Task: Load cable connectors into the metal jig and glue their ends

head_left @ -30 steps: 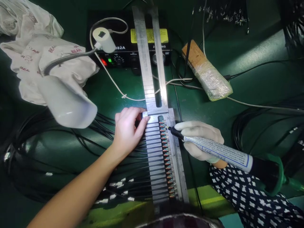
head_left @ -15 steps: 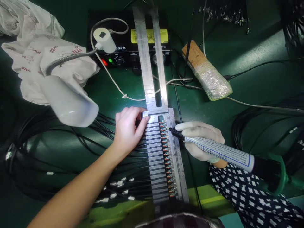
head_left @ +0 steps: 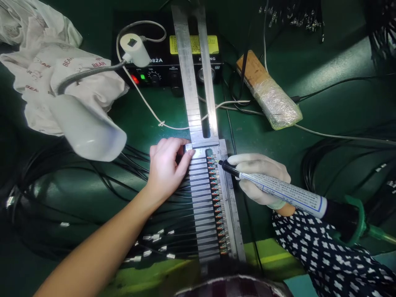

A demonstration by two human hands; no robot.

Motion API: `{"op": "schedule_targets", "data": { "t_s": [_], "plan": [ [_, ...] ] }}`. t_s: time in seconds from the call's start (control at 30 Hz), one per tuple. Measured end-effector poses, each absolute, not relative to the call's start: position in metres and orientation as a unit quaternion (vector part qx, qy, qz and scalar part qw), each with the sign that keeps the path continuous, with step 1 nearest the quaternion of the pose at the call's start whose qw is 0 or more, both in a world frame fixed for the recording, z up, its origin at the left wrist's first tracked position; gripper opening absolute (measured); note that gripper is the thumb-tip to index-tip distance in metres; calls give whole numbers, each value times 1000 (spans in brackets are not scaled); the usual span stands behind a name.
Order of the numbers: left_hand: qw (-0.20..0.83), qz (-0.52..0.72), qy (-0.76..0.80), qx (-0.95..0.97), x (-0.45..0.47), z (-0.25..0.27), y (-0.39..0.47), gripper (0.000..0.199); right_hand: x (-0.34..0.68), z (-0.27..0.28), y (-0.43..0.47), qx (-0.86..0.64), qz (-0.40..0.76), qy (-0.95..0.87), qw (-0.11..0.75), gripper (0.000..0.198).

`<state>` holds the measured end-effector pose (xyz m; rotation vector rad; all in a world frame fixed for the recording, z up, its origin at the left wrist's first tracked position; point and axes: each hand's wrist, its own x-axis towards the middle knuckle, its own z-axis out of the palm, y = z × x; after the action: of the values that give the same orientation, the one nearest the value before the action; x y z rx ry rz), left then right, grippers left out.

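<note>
My bare left hand (head_left: 167, 169) grips the upper left corner of a slotted metal fixture (head_left: 202, 206), its thumb on top and its fingers at the edge. Black cables (head_left: 139, 165) lie side by side in the slots. Their small connector ends (head_left: 215, 187), with green and orange wires, form a row along the right side. In a white glove, my right hand (head_left: 262, 177) is closed around a dispensing syringe (head_left: 284, 192) with a printed label. The syringe's black front end points left, with its thin tip at the upper connectors.
A black dispenser controller (head_left: 123, 74) stands at the back, a metal bar (head_left: 188, 78) across it. At left, a white flexible-neck lamp (head_left: 89, 128) hangs before a printed cloth bag (head_left: 71, 62). A plastic-wrapped block (head_left: 269, 90) lies right. Coiled cables (head_left: 312, 161) flank both sides.
The syringe and my right hand have shifted slightly away from me, the tip moving a little up the connector row. My left hand keeps its hold on the fixture. The view has shifted slightly.
</note>
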<state>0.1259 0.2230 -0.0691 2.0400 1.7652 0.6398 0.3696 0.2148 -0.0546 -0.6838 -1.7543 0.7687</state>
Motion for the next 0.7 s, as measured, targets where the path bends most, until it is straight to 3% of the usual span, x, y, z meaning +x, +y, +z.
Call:
{"op": "schedule_targets", "data": {
  "t_s": [0.7],
  "plan": [
    [181, 225, 626, 724, 126, -67, 223, 17, 370, -51, 205, -301, 326, -734, 514, 36]
  ]
}}
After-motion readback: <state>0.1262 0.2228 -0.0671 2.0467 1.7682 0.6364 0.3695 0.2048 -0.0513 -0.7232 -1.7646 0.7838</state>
